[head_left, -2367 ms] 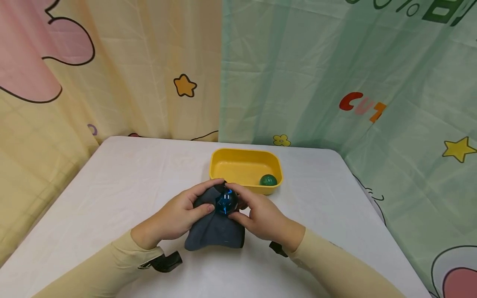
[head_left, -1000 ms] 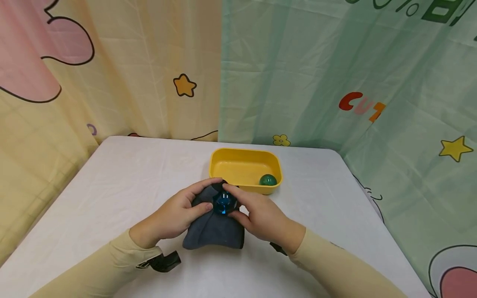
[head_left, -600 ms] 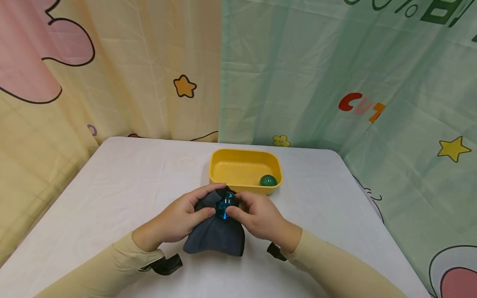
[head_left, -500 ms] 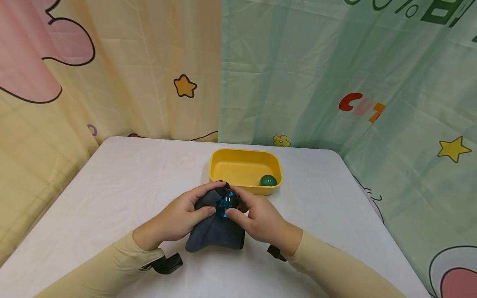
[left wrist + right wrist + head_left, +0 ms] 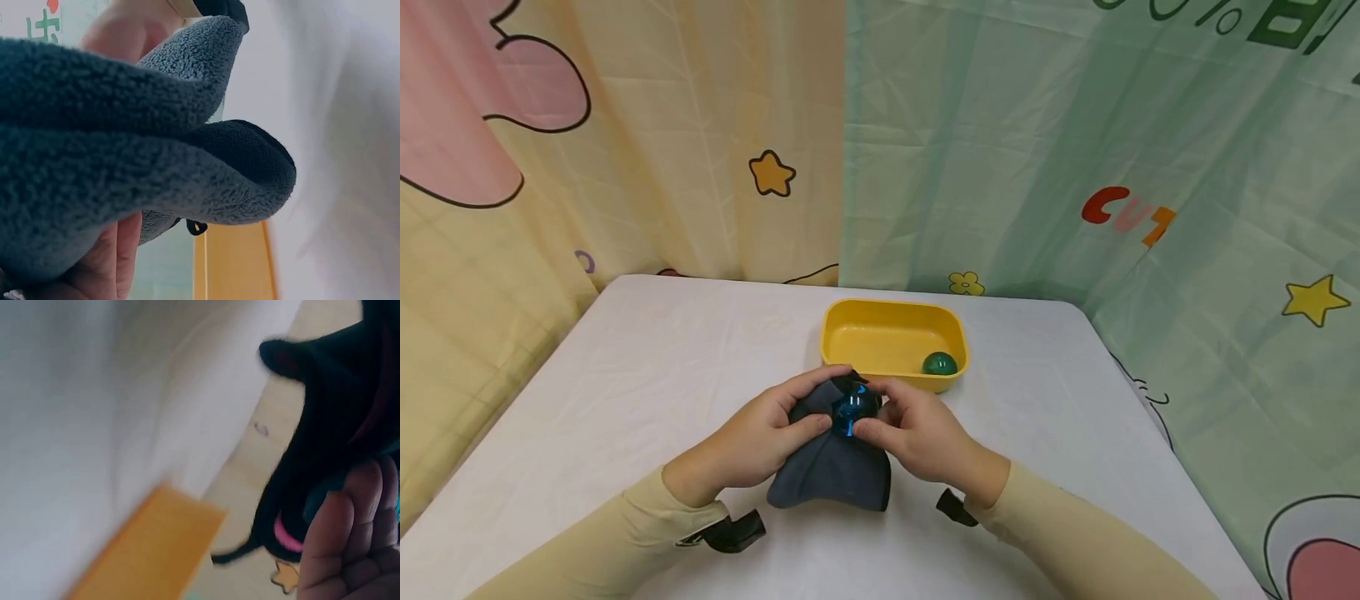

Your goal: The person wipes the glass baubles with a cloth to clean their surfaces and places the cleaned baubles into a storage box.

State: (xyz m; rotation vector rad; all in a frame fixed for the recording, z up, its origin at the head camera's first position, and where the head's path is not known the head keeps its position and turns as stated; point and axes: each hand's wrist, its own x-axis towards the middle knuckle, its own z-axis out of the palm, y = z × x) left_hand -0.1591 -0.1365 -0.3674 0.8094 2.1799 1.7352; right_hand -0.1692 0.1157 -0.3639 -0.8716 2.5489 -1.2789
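Observation:
In the head view, a shiny blue glass-like ball (image 5: 854,405) sits against a grey cloth (image 5: 831,477) that hangs below it, over the table. My left hand (image 5: 758,433) grips the cloth behind the ball, its thumb at the ball's left side. From the right, my right hand (image 5: 928,435) pinches the ball, thumb on its lower right edge. The left wrist view is filled by folds of the fuzzy cloth (image 5: 144,169), with the ball hidden there. In the right wrist view the cloth (image 5: 337,394) looks dark beside the right fingers (image 5: 328,531).
Just beyond the hands stands a yellow tray (image 5: 868,337), a green ball (image 5: 939,363) resting in its near right corner. A white cloth covers the table (image 5: 647,375). Printed curtains (image 5: 962,150) rise behind and at both sides.
My right fingers have shifted on the blue ball: they dipped lower, went up over its top, then came down slightly again. The ball appears turned a little. The left hand has barely moved.

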